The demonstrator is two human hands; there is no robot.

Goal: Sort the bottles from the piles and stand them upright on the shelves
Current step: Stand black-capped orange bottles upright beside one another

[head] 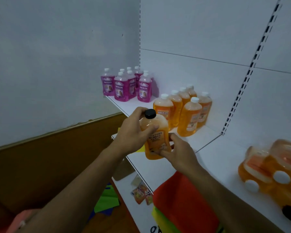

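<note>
Head view: we see an orange bottle with a black cap (155, 137) held above the front edge of the white shelf (213, 158), between both hands. Its long axis runs nearly upright, tilted slightly, cap toward the upper left and base toward the lower right; the printed label faces us, though its text is too blurred to read. Our left hand (133, 132) wraps the shoulder and neck, thumb curled across the front, fingers hidden behind the bottle. Our right hand (178, 152) pinches the lower body, thumb on the label, fingertips curled under the base.

On the shelf behind it, a group of orange bottles with white caps (186, 111) stands upright; farther back in the corner, a cluster of pink bottles (126, 84) stands upright too. At the right edge, a pile of orange bottles (272, 172) lies on its side, caps toward us, smeared by blur and cut off by the frame. An orange-red cloth (183, 202) covers part of the shelf's near edge. Small packets (141, 193) on a lower shelf are too small to identify.
</note>
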